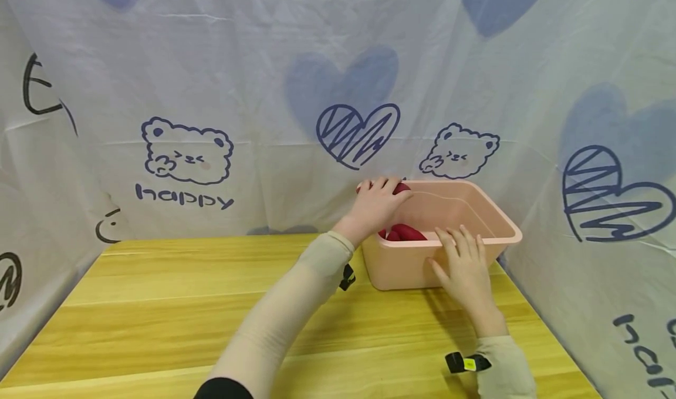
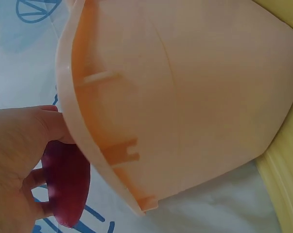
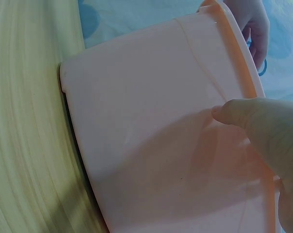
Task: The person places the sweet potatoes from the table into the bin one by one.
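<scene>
A pink plastic bin (image 1: 406, 270) stands on the wooden table, right of centre. Above its left back corner my left hand (image 1: 374, 210) grips a dark red sweet potato (image 2: 66, 184), which tapers to a rounded end in the left wrist view. Several more dark red sweet potatoes (image 1: 408, 233) lie inside the bin at the left, partly hidden by the front wall. My right hand (image 1: 467, 273) holds the front rim, fingers over the edge and thumb (image 3: 229, 111) against the outer wall.
The yellow wood-grain table (image 1: 185, 305) extends to the left and front of the bin. A pale cloth (image 1: 274, 123) with hearts and bear drawings hangs behind and along both sides. Black straps (image 1: 467, 362) show near the wrists.
</scene>
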A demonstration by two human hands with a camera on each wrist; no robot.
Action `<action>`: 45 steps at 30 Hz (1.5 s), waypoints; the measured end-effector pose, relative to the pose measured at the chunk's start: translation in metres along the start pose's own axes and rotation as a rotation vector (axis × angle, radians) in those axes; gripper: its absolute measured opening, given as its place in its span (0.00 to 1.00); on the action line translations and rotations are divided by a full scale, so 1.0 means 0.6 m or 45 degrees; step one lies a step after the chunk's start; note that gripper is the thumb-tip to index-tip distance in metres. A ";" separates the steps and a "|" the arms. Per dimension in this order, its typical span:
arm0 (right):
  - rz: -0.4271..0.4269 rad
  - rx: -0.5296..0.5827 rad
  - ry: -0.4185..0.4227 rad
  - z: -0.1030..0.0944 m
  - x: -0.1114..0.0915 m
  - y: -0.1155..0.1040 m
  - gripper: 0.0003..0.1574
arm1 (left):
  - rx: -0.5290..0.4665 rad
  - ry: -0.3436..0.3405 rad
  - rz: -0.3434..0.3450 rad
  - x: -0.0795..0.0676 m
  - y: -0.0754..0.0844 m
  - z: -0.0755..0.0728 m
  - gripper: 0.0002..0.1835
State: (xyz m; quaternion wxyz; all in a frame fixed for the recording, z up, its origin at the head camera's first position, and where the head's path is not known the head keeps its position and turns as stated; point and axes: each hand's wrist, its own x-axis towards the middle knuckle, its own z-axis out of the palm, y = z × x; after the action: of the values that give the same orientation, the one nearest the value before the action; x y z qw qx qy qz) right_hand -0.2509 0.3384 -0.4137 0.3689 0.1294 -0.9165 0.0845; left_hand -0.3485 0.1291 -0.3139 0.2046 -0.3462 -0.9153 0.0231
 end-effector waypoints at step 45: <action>-0.022 -0.007 0.018 0.000 0.000 0.001 0.39 | -0.053 0.009 -0.006 0.008 0.012 0.020 0.27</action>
State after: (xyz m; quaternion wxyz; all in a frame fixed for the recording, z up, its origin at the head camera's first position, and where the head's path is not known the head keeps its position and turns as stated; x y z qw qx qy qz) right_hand -0.2511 0.3389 -0.4135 0.3764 0.1355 -0.9130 0.0798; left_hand -0.3518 0.1389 -0.3245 0.2008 -0.3483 -0.9156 0.0021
